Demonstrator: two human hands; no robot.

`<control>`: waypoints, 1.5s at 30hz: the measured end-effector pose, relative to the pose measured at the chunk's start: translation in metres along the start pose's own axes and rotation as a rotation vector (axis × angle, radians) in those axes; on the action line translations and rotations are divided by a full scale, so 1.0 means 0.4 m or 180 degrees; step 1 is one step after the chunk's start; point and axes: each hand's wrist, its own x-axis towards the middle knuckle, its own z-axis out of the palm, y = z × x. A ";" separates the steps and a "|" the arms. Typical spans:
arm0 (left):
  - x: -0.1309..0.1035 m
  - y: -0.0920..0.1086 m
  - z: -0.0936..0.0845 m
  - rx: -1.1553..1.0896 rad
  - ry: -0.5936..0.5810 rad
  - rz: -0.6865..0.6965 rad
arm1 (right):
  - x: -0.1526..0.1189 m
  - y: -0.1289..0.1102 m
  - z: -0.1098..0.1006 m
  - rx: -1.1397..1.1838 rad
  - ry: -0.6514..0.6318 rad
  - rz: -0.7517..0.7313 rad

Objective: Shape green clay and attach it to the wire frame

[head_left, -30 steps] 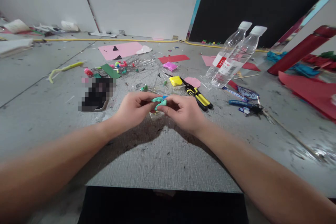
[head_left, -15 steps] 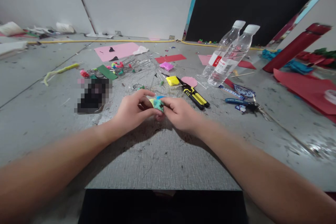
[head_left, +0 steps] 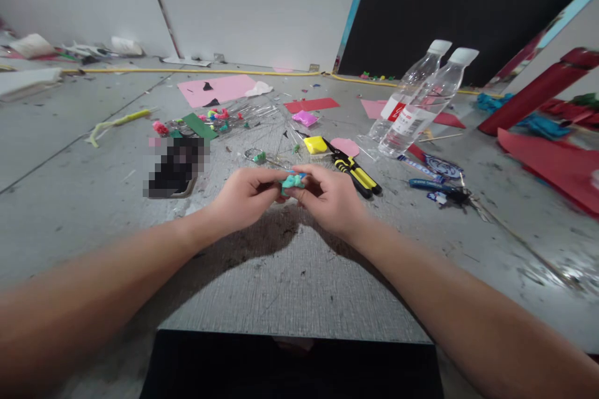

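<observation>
Between my fingertips, just above the table (head_left: 281,287), is a small lump of teal modelling clay (head_left: 291,183) with a bit of blue at its far side. My left hand (head_left: 246,196) pinches it from the left, thumb and fingers closed. From the right, my right hand (head_left: 330,196) grips it too, its thumb pressed on the near side. The fingers hide part of the lump. Beyond the hands lie a yellow clay packet (head_left: 315,144), a purple clay packet (head_left: 304,118) and yellow-and-black pliers (head_left: 358,174).
Two clear bottles (head_left: 416,106) stand to the right, near a tilted red flask (head_left: 533,96). Blue-handled pliers (head_left: 437,187) lie at the right. At the left are a blurred-out dark object (head_left: 175,168), green paper (head_left: 200,126) and pink paper (head_left: 213,90).
The clay lump has been turned in my fingers; the yellow-green patch and pink part are now hidden. Both hands still hold it. The whole view has shifted slightly.
</observation>
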 end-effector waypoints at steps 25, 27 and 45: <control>-0.005 -0.011 0.007 0.0003 0.0434 -0.0485 | 0.000 -0.012 0.005 -0.1276 -0.0370 -0.0212; -0.001 -0.018 0.007 -0.0372 0.0274 -0.0607 | -0.001 -0.012 0.003 -0.1244 -0.0287 -0.0185; 0.002 -0.020 0.007 0.0484 0.0281 -0.0543 | 0.023 0.025 -0.007 0.0810 -0.1130 0.0275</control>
